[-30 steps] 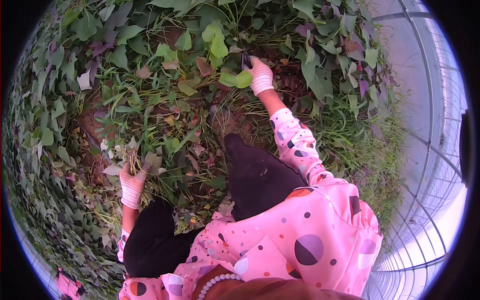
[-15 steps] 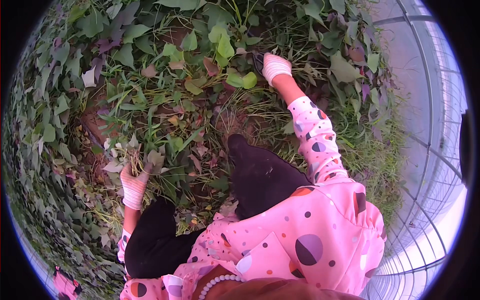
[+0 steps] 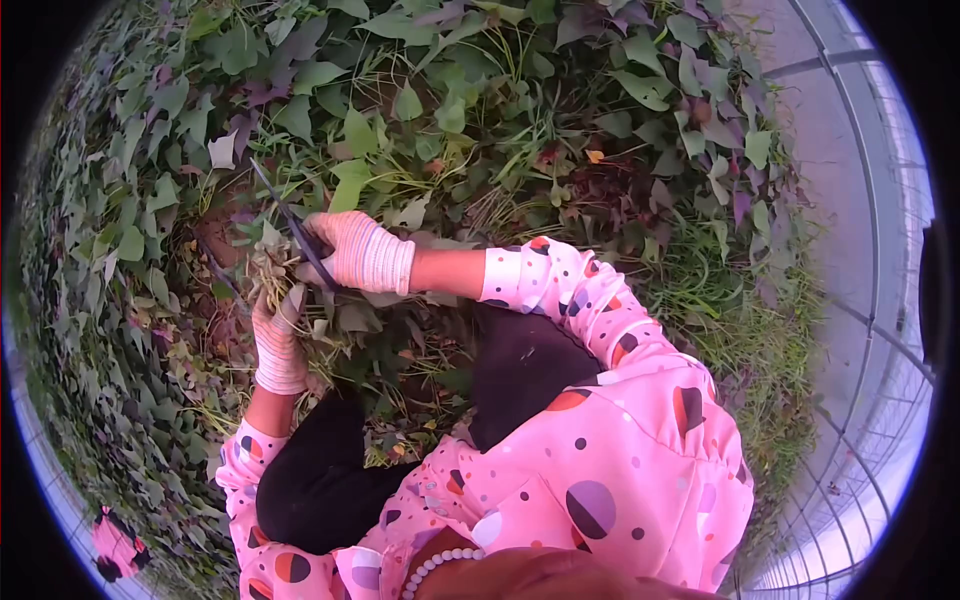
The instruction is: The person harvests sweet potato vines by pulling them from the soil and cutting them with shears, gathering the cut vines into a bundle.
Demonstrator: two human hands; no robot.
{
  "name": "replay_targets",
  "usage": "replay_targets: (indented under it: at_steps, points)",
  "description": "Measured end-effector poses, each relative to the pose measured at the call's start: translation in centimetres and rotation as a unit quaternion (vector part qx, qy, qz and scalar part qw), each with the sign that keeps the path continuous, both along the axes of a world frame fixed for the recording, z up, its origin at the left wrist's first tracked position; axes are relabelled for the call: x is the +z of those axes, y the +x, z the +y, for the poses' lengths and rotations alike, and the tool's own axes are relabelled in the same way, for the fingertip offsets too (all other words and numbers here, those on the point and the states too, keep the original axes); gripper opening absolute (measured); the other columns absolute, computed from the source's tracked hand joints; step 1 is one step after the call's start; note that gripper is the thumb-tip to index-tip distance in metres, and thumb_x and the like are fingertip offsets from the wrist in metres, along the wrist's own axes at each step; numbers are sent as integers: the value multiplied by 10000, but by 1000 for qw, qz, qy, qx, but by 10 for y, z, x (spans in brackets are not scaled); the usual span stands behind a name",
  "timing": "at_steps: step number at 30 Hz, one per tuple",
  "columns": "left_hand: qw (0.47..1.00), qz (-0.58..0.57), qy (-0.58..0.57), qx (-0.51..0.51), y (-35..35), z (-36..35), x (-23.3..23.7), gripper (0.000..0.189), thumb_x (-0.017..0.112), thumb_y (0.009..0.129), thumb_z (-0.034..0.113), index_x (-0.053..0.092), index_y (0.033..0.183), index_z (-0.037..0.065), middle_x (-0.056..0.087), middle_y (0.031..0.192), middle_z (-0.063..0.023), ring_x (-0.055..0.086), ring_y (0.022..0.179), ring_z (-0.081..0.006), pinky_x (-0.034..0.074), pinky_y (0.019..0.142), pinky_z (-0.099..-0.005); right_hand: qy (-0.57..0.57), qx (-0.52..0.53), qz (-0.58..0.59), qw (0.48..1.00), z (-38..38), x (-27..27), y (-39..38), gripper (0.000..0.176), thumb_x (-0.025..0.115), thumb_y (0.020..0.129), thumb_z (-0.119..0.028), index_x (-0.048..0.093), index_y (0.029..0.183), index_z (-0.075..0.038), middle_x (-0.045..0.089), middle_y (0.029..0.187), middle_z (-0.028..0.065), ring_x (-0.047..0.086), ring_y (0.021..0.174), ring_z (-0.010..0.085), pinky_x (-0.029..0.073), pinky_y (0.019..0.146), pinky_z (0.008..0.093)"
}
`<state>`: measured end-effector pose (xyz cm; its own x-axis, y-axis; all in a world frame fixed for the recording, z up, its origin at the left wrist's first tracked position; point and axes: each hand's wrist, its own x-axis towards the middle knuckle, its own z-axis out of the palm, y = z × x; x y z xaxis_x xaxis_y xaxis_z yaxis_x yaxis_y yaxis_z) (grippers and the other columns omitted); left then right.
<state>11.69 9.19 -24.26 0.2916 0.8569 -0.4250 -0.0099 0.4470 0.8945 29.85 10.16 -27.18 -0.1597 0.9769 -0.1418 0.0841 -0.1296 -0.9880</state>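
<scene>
My left hand [image 3: 279,345], in a striped glove, is closed around a bunch of cut stems and leaves [image 3: 272,265] at the left of the head view. Just above and to the right, my right hand [image 3: 360,252], gloved as well, grips a dark, long-bladed tool [image 3: 290,215] that looks like scissors or shears. Its blade points up and left, beside the bunch. The two hands are close together. Leafy vines [image 3: 350,135] surround them, and some foliage below the right hand is in shadow.
Dense vines [image 3: 110,250] spread over the left side. Grass [image 3: 730,330] borders a pale sheet [image 3: 850,180] and a metal frame with wire mesh [image 3: 868,325] on the right. My dark-clothed knees [image 3: 320,480] are below. Another person in pink [image 3: 118,548] is at the lower left.
My right hand has swung from the upper middle down and left, bringing the dark tool beside my left hand. My left hand still holds the bunch, slightly higher in view.
</scene>
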Motion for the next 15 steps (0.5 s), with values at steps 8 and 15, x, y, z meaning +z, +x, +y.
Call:
replay_targets:
  at_steps: [8,15]
  points:
    - [986,121,67,-93,-5,-3,-6,371,682,839,220,596,1121,-4,664,919,-37,594,802,-92,498,736,-268,-151,28,135,979,-31,28,5,247,708,776,-138,568,922,4,638,759,40,561,642,81,479,615,241]
    - [990,81,95,61,-70,-18,111,471,718,808,247,580,1216,53,626,1052,-10,531,926,-84,438,848,-278,83,-170,146,971,-50,60,47,143,591,852,-44,624,987,-16,628,768,17,511,578,62,399,527,208]
